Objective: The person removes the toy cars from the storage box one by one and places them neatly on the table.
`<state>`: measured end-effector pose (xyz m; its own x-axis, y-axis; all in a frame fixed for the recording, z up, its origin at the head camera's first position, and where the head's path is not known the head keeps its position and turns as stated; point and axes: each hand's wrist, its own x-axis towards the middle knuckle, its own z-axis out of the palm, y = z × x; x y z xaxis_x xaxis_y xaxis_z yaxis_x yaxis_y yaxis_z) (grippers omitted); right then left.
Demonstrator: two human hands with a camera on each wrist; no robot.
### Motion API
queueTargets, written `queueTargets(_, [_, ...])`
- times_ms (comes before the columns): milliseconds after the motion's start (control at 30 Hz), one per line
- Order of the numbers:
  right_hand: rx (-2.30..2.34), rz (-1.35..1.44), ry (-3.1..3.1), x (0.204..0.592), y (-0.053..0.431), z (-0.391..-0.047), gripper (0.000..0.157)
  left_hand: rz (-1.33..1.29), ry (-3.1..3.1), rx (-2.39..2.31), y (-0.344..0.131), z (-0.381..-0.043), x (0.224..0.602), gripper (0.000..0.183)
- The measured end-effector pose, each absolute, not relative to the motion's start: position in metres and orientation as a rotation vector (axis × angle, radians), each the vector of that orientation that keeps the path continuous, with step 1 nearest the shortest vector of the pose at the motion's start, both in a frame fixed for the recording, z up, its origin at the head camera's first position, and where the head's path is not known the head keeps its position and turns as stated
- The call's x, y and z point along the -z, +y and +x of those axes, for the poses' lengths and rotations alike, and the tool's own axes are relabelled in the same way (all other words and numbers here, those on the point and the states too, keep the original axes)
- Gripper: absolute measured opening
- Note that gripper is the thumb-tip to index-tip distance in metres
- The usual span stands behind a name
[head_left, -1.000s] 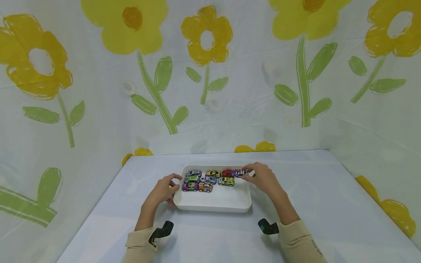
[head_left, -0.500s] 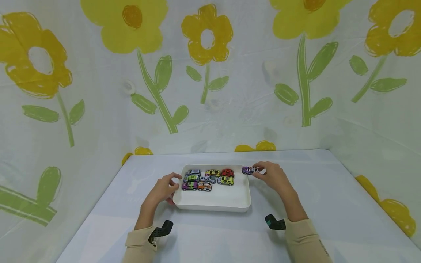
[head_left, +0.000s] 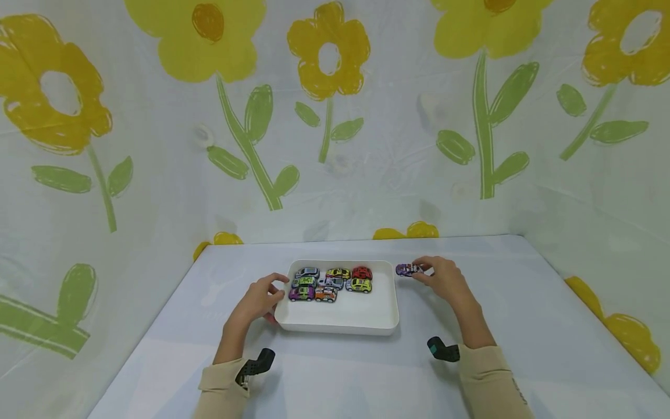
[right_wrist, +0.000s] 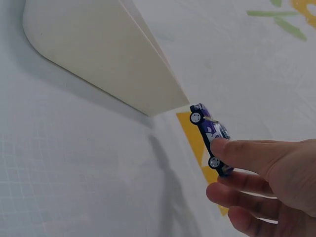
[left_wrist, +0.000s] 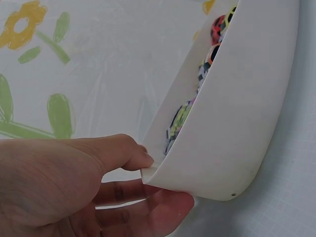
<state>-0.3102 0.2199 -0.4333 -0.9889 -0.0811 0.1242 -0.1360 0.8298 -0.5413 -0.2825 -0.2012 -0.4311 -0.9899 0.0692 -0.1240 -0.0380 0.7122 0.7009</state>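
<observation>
My right hand [head_left: 442, 276] pinches a small purple toy car [right_wrist: 211, 136] between thumb and fingers. The car hangs just past the right side of a white rectangular tray [head_left: 340, 326], above the table. On the other side, my left hand [head_left: 260, 298] grips the tray's left end, thumb at the rim and fingers under the outer wall, as the left wrist view shows. Inside the tray, several toy cars stand in rows toward the left and back, among them a red car [head_left: 362, 273], an orange one [head_left: 325, 294] and a purple-and-green one [head_left: 302, 294].
A pale table [head_left: 345, 378] carries the tray, and its far edge meets a hanging cloth [head_left: 387, 192] printed with yellow flowers. Dark camera mounts [head_left: 444, 350] stick out from both wrists near the beige sleeves.
My right hand has carried the purple car out of the tray's back right corner, over the rim and to the right. The left hand keeps its hold on the tray.
</observation>
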Motion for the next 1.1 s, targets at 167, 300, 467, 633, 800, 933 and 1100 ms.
queueTargets(167, [-0.889,0.14,-2.917,0.435,0.226,-0.309,0.034,0.014,2.775,-1.149,-0.2,-0.282,0.431,0.038])
queueTargets(300, [-0.905,0.122,-2.941,0.439,0.227,-0.308,0.034,0.023,2.769,-1.158,-0.201,-0.282,0.431,0.038])
queueTargets(467, [-0.899,0.121,-2.954,0.444,0.228,-0.309,0.034,0.019,2.768,-1.157,-0.201,-0.283,0.433,0.038])
queueTargets(633, [-0.865,0.121,-2.956,0.451,0.229,-0.311,0.034,0.016,2.767,-1.16,-0.201,-0.283,0.432,0.038])
queueTargets(800, [-0.858,0.104,-2.96,0.457,0.228,-0.313,0.034,0.016,2.759,-1.164,-0.201,-0.283,0.431,0.039])
queueTargets(933, [-0.853,0.089,-2.955,0.459,0.227,-0.313,0.035,0.013,2.757,-1.162,-0.201,-0.283,0.431,0.039])
queueTargets(1100, [-0.865,0.079,-2.948,0.46,0.226,-0.312,0.037,0.017,2.758,-1.168,-0.202,-0.284,0.434,0.038])
